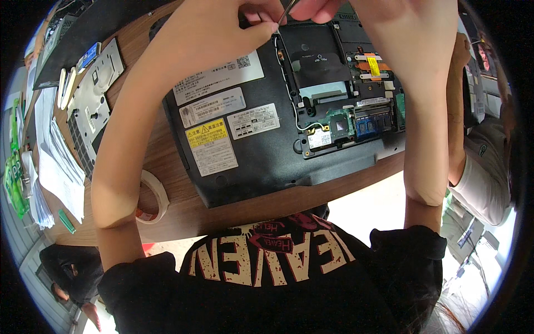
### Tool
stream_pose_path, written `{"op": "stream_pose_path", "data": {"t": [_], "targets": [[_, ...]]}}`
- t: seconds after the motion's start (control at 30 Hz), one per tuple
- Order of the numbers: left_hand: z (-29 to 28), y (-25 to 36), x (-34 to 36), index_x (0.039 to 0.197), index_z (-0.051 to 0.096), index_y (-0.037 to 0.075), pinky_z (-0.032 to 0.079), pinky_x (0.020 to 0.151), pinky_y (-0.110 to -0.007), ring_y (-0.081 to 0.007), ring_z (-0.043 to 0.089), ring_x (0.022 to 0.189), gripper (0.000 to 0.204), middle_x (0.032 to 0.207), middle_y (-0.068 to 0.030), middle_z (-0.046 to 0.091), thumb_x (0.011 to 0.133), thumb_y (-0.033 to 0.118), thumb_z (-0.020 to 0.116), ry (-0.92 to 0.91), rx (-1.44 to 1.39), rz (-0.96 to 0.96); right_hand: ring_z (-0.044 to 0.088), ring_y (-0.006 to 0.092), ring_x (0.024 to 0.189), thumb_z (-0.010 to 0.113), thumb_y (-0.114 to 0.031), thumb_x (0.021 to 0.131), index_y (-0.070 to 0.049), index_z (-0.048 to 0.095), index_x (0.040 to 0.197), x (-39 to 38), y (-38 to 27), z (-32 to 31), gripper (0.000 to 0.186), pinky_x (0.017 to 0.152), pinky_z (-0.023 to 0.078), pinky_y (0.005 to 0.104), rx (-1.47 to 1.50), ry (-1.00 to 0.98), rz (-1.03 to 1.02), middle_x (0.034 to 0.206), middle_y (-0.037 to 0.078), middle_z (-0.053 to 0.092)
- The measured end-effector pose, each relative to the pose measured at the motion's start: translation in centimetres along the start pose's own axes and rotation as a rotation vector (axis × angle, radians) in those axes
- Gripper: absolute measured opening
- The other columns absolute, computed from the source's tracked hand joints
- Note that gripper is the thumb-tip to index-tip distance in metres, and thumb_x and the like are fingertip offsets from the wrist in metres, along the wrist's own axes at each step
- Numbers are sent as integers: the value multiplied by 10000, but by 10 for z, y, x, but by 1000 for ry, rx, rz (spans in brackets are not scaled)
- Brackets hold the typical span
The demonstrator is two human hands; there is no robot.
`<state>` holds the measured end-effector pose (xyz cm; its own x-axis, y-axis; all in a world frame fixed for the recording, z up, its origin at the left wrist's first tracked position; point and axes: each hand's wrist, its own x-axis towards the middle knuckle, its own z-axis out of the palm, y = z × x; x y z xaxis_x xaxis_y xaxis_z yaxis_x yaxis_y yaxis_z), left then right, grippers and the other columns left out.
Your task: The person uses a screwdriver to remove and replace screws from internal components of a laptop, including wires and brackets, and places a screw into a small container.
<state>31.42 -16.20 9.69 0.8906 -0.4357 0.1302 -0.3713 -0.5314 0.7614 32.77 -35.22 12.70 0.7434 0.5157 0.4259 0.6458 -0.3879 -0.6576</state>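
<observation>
An upturned black laptop with an open underside lies before me, showing a green circuit board, memory modules and a white wire. At its far edge my left hand is closed in a pinch at the wire channel; what it grips is too small to make out. My right hand is closed on a thin metal tool, likely tweezers, beside the left fingertips. Both forearms reach over the laptop, and the upper fingers are cut off by the frame edge.
On the wooden table, left, lie a tape roll, papers, a perforated plate and green items. Another person's arm in a grey sleeve is at right. Someone's dark-clad legs show lower left.
</observation>
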Motion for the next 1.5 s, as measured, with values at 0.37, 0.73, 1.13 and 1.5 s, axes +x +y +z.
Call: {"op": "stream_pose_path", "data": {"t": [0.37, 0.73, 1.13, 1.5], "targets": [[5, -2, 3, 820, 638, -33, 471, 643, -291, -205, 600, 675, 116, 740, -123, 629, 733, 44, 622, 19, 95, -30, 546, 87, 459, 673, -252, 859, -25, 574, 736, 0, -4, -2, 276, 415, 427, 205, 24, 37, 14, 610, 46, 590], [0, 2, -3, 843, 639, -41, 485, 680, -290, -189, 620, 722, 128, 751, -131, 640, 757, 50, 616, 43, 96, -141, 530, 77, 440, 674, -270, 859, -26, 570, 722, -9, 1, 1, 298, 397, 411, 202, -37, -41, -37, 593, 36, 579], [11, -10, 2, 807, 643, -21, 464, 627, -280, -173, 578, 650, 122, 697, -95, 611, 735, 60, 698, 58, 62, -19, 512, 67, 420, 675, -289, 860, -28, 566, 706, -3, -4, -1, 322, 377, 394, 198, -66, -51, -58, 574, 25, 567], [8, -10, 4, 822, 640, -19, 447, 601, -271, -140, 538, 620, 131, 663, -70, 582, 740, 68, 695, 6, 38, -16, 496, 58, 401, 676, -307, 860, -29, 563, 692, 15, -14, -5, 344, 359, 379, 195, 67, 79, -2, 558, 15, 556]]}}
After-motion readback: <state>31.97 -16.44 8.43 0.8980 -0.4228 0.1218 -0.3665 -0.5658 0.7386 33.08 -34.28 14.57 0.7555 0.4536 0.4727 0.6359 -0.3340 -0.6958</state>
